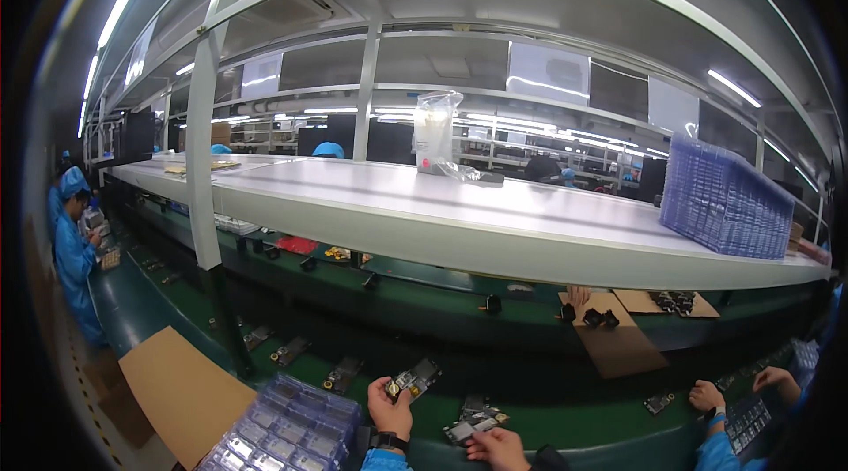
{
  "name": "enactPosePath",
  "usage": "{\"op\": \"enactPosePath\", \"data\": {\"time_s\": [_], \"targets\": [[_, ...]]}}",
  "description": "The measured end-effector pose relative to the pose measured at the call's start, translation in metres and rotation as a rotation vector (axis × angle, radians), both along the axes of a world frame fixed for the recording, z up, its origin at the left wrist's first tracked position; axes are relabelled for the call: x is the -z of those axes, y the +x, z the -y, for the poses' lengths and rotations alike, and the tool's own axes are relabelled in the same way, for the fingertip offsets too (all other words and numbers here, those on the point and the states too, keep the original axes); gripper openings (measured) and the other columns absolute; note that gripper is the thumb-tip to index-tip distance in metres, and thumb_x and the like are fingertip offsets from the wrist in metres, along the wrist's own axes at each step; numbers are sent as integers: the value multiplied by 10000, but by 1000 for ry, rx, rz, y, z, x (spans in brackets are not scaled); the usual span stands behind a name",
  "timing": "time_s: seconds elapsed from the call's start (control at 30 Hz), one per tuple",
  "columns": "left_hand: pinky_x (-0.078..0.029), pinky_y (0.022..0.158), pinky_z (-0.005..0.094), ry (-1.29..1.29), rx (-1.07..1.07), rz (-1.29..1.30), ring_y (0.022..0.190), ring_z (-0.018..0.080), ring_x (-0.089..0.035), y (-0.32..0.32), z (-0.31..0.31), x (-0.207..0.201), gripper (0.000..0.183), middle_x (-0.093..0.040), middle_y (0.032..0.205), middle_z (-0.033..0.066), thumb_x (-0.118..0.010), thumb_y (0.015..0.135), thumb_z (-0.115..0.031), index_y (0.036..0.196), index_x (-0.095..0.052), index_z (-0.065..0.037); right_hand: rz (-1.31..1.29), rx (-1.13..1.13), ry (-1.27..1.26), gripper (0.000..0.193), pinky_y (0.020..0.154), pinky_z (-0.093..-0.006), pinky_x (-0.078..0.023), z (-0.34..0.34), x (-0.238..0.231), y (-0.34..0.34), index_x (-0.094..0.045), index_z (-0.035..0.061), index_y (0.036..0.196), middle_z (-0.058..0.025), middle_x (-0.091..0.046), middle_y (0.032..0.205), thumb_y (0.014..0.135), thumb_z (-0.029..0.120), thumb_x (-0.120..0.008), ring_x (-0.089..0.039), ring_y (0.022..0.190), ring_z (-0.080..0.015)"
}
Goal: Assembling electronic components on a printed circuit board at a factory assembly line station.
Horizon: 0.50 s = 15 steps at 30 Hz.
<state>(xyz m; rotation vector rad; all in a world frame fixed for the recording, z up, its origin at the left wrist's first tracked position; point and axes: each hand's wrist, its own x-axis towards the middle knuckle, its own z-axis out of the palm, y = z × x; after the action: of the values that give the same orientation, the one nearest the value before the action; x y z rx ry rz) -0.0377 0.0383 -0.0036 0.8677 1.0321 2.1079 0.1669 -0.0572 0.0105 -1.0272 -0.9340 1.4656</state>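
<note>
Although they blur somewhat at my end, the clear stacked trays (276, 425) at near left show greyish flat pieces in their compartments. My left hand (393, 409) is closed around a circuit module (417, 379) — thumb against it — over the green table (579, 409). My right hand (500, 450) has its fingertips at a silver-grey part (463, 430); whether they grip it, I cannot tell. My left forearm points away from me; the right hand slants leftward.
</note>
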Motion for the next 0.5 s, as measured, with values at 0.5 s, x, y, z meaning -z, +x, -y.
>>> {"op": "enactPosePath", "data": {"time_s": [0.5], "targets": [[-429,1063,459,-400,-276,-849,1171,427,-580,-11,-1,33,506,-614,1240,269,-695,820,-97,1273,-552,77,-381,280,-266,118,651,-283,-606,-51,29,136,-612,-25,992,-108,-684,823,947,57,-541,-677,685,-182]]}}
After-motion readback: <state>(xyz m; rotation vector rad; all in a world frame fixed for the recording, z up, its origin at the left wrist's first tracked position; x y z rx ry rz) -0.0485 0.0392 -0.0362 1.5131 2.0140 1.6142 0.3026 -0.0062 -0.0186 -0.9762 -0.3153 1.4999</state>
